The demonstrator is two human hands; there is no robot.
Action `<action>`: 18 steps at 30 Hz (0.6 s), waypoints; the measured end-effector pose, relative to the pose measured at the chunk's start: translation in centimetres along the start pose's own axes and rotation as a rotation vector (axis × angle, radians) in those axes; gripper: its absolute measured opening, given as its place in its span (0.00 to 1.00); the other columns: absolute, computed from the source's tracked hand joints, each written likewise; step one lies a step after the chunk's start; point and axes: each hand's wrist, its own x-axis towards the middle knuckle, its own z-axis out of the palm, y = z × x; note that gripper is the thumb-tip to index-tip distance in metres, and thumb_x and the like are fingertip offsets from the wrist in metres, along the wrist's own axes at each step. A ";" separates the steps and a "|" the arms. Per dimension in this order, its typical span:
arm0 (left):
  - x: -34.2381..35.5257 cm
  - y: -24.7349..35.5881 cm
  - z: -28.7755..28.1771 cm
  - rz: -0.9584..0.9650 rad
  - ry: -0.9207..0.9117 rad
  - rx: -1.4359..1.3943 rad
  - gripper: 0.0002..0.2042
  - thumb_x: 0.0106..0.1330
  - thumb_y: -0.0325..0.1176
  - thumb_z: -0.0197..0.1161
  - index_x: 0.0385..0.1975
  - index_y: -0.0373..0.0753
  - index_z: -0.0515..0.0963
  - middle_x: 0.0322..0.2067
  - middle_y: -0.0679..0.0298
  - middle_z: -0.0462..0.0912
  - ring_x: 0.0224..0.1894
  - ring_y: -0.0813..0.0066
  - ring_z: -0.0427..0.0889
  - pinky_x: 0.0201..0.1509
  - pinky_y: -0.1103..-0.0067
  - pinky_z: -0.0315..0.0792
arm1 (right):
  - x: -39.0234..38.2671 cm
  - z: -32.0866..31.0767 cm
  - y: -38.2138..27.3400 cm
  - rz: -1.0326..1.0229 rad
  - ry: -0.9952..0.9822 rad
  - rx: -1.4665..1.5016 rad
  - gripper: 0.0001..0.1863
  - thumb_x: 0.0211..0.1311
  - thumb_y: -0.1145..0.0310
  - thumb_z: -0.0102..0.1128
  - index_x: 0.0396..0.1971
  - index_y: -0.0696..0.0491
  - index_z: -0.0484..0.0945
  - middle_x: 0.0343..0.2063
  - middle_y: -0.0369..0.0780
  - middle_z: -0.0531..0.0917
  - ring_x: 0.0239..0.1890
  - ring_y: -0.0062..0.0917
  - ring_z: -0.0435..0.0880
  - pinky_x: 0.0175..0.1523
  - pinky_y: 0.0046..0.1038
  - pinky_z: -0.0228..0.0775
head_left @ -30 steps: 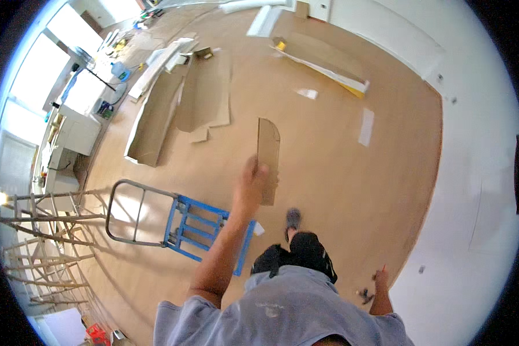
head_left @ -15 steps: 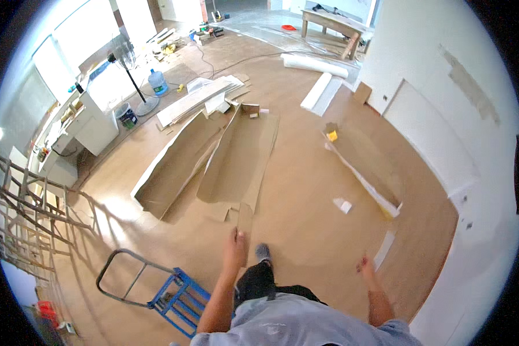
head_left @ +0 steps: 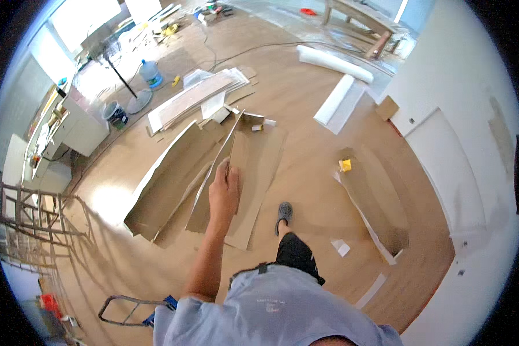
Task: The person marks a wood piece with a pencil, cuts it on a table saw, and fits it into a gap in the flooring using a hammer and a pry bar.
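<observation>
My left hand (head_left: 224, 193) is stretched forward, its fingers closed on a flat brown strip (head_left: 240, 157) that looks like board or cardboard. Much of the strip blends with the sheet behind it. Beneath and beyond the hand lies a long folded cardboard sheet (head_left: 263, 167) with one side standing up. Just left of it is another long cardboard piece (head_left: 173, 179), its edges bent upward. My right hand is out of the picture.
A cardboard trough (head_left: 380, 202) with a yellow item (head_left: 345, 165) lies at right. White rolls (head_left: 335, 99) and stacked boards (head_left: 199, 98) lie farther off. A blue hand truck (head_left: 135, 308) stands at lower left, near a wooden frame (head_left: 34, 216). A cable (head_left: 254, 51) crosses the floor.
I have stepped forward, and the hand truck has slid toward the lower edge. My left hand has moved up over the folded cardboard, still with the strip. My right hand has left the view.
</observation>
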 end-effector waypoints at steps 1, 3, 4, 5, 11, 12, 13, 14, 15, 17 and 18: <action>3.3 0.6 2.2 0.031 0.034 -0.005 0.23 0.80 0.42 0.53 0.68 0.38 0.70 0.55 0.42 0.83 0.57 0.49 0.84 0.61 0.65 0.74 | 2.4 -3.0 -2.9 -0.010 0.005 0.009 0.17 0.67 0.62 0.55 0.48 0.57 0.83 0.26 0.41 0.86 0.26 0.29 0.82 0.34 0.32 0.73; 8.8 2.0 3.3 0.011 0.086 -0.015 0.22 0.80 0.40 0.52 0.70 0.41 0.69 0.56 0.42 0.82 0.58 0.50 0.84 0.61 0.66 0.74 | 7.8 -11.3 -10.8 -0.026 0.062 0.001 0.17 0.66 0.63 0.55 0.48 0.57 0.83 0.26 0.42 0.85 0.27 0.29 0.81 0.33 0.31 0.73; 11.7 2.9 4.4 -0.026 0.089 -0.045 0.22 0.80 0.39 0.52 0.71 0.42 0.68 0.57 0.43 0.82 0.58 0.49 0.83 0.62 0.66 0.73 | 10.2 -15.6 -15.9 -0.045 0.143 0.043 0.17 0.65 0.64 0.55 0.48 0.57 0.83 0.25 0.42 0.85 0.27 0.29 0.81 0.33 0.31 0.72; 14.4 3.9 5.7 -0.059 0.098 -0.077 0.23 0.80 0.39 0.52 0.71 0.43 0.67 0.58 0.43 0.82 0.59 0.49 0.83 0.62 0.66 0.73 | 12.2 -20.0 -21.7 -0.089 0.227 0.092 0.17 0.64 0.64 0.55 0.48 0.57 0.83 0.25 0.43 0.85 0.27 0.29 0.81 0.32 0.30 0.72; 30.3 8.3 14.6 0.037 0.188 -0.006 0.22 0.80 0.38 0.52 0.72 0.44 0.66 0.59 0.46 0.81 0.59 0.53 0.83 0.62 0.64 0.74 | 17.2 -45.4 -58.1 -0.732 0.564 0.316 0.13 0.76 0.63 0.54 0.34 0.57 0.78 0.21 0.35 0.79 0.20 0.23 0.77 0.28 0.31 0.72; 33.3 8.2 16.4 0.033 0.175 -0.005 0.22 0.80 0.38 0.52 0.72 0.44 0.66 0.59 0.46 0.81 0.59 0.54 0.83 0.63 0.65 0.74 | 18.8 -48.2 -61.8 -0.768 0.595 0.296 0.13 0.77 0.62 0.54 0.36 0.57 0.78 0.22 0.35 0.80 0.20 0.23 0.77 0.28 0.31 0.72; 36.4 7.2 17.5 0.031 0.182 0.005 0.22 0.80 0.37 0.52 0.72 0.44 0.66 0.59 0.47 0.81 0.60 0.54 0.82 0.63 0.65 0.73 | 21.3 -50.4 -66.6 -0.821 0.611 0.275 0.14 0.77 0.61 0.53 0.38 0.57 0.79 0.22 0.35 0.80 0.21 0.23 0.77 0.28 0.31 0.72; 39.0 6.3 18.1 0.021 0.185 0.022 0.22 0.80 0.37 0.52 0.72 0.44 0.66 0.60 0.47 0.81 0.61 0.54 0.82 0.63 0.65 0.73 | 23.1 -51.8 -70.6 -0.867 0.620 0.253 0.14 0.78 0.60 0.53 0.41 0.57 0.79 0.23 0.35 0.80 0.21 0.22 0.77 0.29 0.30 0.73; 41.8 5.5 18.8 -0.018 0.197 0.014 0.23 0.80 0.37 0.52 0.72 0.43 0.66 0.60 0.46 0.80 0.62 0.52 0.81 0.64 0.65 0.72 | 24.6 -52.3 -73.8 -0.811 0.576 0.197 0.14 0.78 0.60 0.52 0.44 0.57 0.79 0.24 0.34 0.80 0.22 0.22 0.78 0.29 0.30 0.74; 48.9 4.3 21.0 -0.076 0.208 -0.031 0.23 0.79 0.37 0.52 0.72 0.41 0.66 0.62 0.45 0.78 0.64 0.48 0.79 0.65 0.66 0.71 | 28.1 -53.6 -79.0 -0.698 0.527 0.096 0.15 0.79 0.59 0.51 0.50 0.56 0.78 0.26 0.34 0.79 0.25 0.22 0.78 0.30 0.30 0.75; 52.6 4.0 22.0 -0.087 0.211 -0.030 0.23 0.79 0.37 0.52 0.72 0.41 0.66 0.62 0.45 0.79 0.63 0.47 0.79 0.65 0.65 0.71 | 29.7 -52.0 -79.4 -0.695 0.455 0.297 0.14 0.80 0.63 0.49 0.54 0.54 0.77 0.26 0.33 0.79 0.25 0.21 0.78 0.32 0.29 0.75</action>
